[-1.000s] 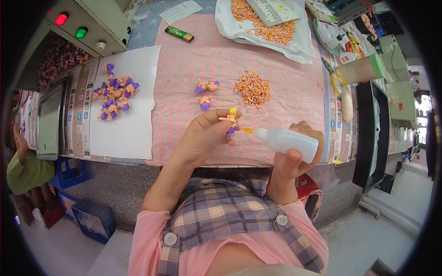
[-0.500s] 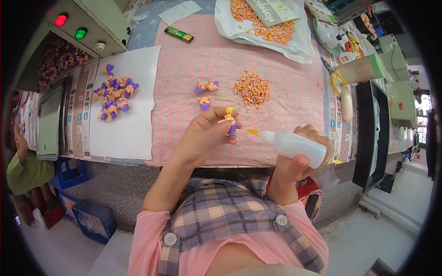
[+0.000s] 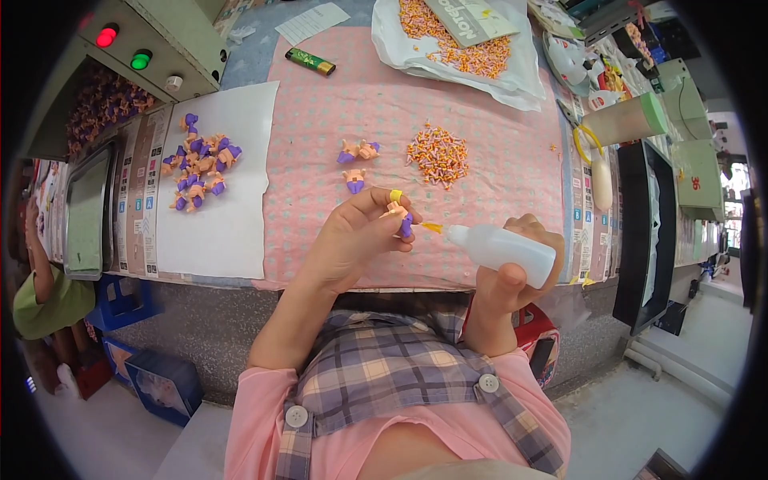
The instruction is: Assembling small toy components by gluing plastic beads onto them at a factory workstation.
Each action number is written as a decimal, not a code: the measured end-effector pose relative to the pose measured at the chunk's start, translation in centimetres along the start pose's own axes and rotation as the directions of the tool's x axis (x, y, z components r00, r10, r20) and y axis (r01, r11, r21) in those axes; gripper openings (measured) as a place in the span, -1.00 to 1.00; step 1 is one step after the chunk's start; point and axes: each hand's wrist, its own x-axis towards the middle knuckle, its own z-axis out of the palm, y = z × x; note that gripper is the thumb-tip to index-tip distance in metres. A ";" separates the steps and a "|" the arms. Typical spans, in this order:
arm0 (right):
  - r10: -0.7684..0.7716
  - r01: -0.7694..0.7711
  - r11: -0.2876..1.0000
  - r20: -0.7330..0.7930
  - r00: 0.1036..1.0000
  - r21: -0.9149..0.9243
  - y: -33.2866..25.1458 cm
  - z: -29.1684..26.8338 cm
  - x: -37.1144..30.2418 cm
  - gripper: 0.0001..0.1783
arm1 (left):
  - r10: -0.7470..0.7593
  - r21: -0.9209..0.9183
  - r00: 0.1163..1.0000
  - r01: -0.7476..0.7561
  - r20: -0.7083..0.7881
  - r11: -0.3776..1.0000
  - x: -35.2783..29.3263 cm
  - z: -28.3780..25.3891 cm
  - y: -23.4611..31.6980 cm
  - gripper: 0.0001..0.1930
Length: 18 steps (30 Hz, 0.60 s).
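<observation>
My left hand (image 3: 342,244) pinches a small peach-and-purple plastic doll body part (image 3: 406,227) between its fingertips. Yellow tape (image 3: 396,195) is wrapped round one finger. In my right hand (image 3: 506,292) lies a translucent white squeeze bottle (image 3: 512,251), tilted so that its yellow needle nozzle (image 3: 433,227) points left at the part. The thin tip is at the part's purple side; whether it touches I cannot tell. Just beyond my left hand are a few similar doll parts (image 3: 354,181) on the pink cloth. A heap of tiny orange-and-pink pieces (image 3: 438,156) sits to their right.
More doll parts (image 3: 200,164) are piled on a white sheet (image 3: 228,240) at left. At the back, a lined tray (image 3: 400,66) holds more tiny pieces under a notepad (image 3: 472,20). A green lighter (image 3: 310,62), pliers (image 3: 570,114) and a black tray (image 3: 640,240) surround the pink cloth (image 3: 320,104).
My right hand has shifted slightly left with the bottle, bringing the nozzle closer to the doll part. My left hand has barely moved. At far left, a person's green-sleeved arm has shifted.
</observation>
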 end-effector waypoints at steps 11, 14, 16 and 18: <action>-0.009 0.010 1.000 0.068 0.998 -0.015 0.4 -0.3 -0.1 -0.44 | 0.002 0.027 0.999 -0.001 -0.035 1.000 0.0 0.1 0.0 -0.87; -0.078 0.090 0.993 -0.130 0.988 0.083 1.3 -0.9 0.2 -0.48 | 0.012 0.018 1.000 -0.011 -0.022 1.000 0.0 -0.1 0.1 -0.87; -0.029 0.050 0.996 -0.273 0.962 0.070 1.9 -2.5 1.1 -0.52 | 0.020 0.024 0.999 -0.019 -0.033 1.000 -0.1 -0.2 0.2 -0.86; 0.007 0.015 0.999 -0.417 0.909 0.051 2.3 -4.6 2.6 -0.55 | 0.033 0.035 0.998 -0.031 -0.045 0.999 0.1 -0.1 0.1 -0.84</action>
